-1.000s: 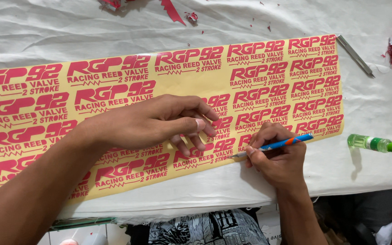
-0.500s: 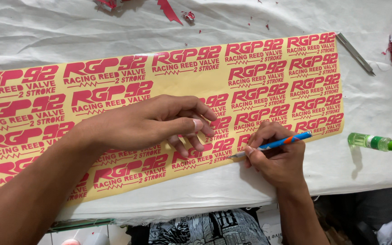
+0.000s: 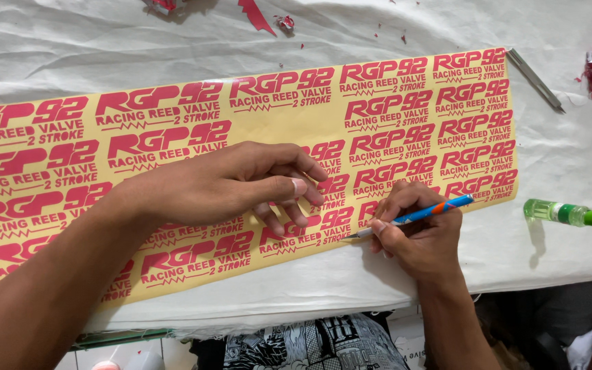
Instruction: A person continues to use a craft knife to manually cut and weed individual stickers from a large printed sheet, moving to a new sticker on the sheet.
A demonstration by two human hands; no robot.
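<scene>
Both arms are bare from the near edge of the view up to the hands, with no sleeve, watch, band or ring showing on either. The left hand [image 3: 241,183] is broad, with short, plain, unpainted nails on its fingers [image 3: 299,186]; the right hand [image 3: 416,229] is just as bare, its nails short too. At the near edge, between the arms, shows a garment [image 3: 316,346] with a black-and-white drawn print.
</scene>
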